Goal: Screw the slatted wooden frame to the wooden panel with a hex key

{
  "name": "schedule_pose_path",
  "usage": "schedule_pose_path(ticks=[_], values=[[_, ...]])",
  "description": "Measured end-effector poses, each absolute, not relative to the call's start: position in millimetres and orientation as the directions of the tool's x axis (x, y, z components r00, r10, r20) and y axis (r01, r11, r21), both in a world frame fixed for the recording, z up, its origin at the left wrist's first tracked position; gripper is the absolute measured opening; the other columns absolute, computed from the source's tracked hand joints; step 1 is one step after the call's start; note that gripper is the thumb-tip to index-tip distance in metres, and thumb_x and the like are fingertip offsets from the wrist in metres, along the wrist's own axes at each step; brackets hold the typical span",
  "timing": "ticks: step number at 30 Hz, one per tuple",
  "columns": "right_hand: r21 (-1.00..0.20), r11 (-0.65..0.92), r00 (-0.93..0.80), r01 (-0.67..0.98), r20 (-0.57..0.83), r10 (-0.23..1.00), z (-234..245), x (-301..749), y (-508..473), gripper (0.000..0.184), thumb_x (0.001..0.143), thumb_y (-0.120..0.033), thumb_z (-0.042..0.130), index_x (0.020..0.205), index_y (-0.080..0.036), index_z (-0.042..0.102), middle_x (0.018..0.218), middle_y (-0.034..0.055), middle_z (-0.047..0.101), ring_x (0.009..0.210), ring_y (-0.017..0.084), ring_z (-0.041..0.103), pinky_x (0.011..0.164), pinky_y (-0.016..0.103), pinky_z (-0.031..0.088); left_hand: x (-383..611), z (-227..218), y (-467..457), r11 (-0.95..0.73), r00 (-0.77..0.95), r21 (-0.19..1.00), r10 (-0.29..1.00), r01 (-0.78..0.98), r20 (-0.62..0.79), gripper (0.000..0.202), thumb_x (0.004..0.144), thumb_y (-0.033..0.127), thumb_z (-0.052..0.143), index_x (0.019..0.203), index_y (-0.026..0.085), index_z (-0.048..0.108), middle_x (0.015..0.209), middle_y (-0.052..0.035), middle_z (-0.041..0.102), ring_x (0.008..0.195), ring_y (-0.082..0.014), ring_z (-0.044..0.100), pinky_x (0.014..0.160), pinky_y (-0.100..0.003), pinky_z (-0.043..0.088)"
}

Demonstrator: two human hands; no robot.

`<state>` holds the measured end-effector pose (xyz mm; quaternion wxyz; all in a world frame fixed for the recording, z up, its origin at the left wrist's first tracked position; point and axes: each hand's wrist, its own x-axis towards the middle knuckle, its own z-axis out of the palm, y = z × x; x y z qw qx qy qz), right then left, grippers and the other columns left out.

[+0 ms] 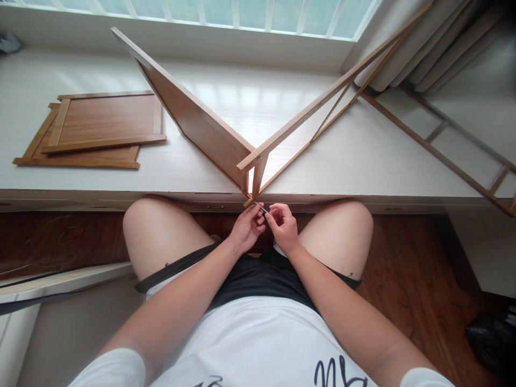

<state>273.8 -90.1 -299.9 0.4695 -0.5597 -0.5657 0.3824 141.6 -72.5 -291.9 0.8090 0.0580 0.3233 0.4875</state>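
Observation:
A wooden panel point(197, 121) and an open wooden frame point(306, 115) stand on edge and meet in a V at the ledge's front. A bolt head point(259, 159) shows near the frame's upper corner. Just below the lower corner point(249, 202), both my hands are close together between my knees. My right hand point(285, 228) pinches a thin metal rod point(263, 208), possibly a hex key, between thumb and forefinger. Curled beside it, my left hand point(248, 228) has its fingertips at the rod's far end, close to the wooden corner. Fingers partly hide the rod.
Two framed wooden panels point(108, 121) lie stacked on the white ledge point(193, 177) at left. Another slatted wooden frame point(427, 142) leans at right by a grey curtain point(443, 48). Behind is a barred window point(250, 13). A black bag point(492, 338) rests on the wooden floor point(407, 279).

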Motion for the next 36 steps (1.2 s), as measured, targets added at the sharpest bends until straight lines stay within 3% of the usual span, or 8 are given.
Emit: schedule_pose_path(ticks=[12,26,36], values=[[-0.861,0.267,-0.045,0.432,0.276,0.960,-301.3,277.4,-92.8,0.023,0.093,-0.025,0.056,0.116,-0.024,0.055,0.084,-0.0001,0.062,0.065,0.012,0.055,0.067,0.028,0.049,141.4,-294.9,-72.9,0.506,0.312,0.397,0.832,-0.766,-0.459,0.031,0.078,0.029,0.079,0.103,0.016,0.066,0.073,0.0038,0.050,0.057,-0.0046,0.046,0.045,-0.016,0.033],[-0.806,0.344,-0.066,0.482,0.358,0.931,-299.3,276.6,-92.0,0.021,0.094,-0.022,0.055,0.114,-0.024,0.055,0.086,0.0008,0.061,0.066,0.013,0.055,0.067,0.027,0.049,141.4,-291.9,-73.7,0.497,0.305,0.398,0.837,-0.771,-0.454,0.030,0.078,0.029,0.078,0.103,0.017,0.066,0.073,0.0039,0.048,0.058,-0.0047,0.046,0.045,-0.016,0.033],[-0.796,0.313,-0.034,0.518,0.346,0.938,-298.6,276.8,-91.8,0.016,0.094,-0.025,0.056,0.110,-0.023,0.057,0.083,0.0005,0.063,0.068,0.013,0.058,0.069,0.027,0.049,140.6,-291.4,-73.2,0.504,0.313,0.397,0.834,-0.767,-0.454,0.030,0.077,0.029,0.079,0.102,0.017,0.066,0.072,0.0040,0.050,0.058,-0.0050,0.047,0.045,-0.016,0.033]])
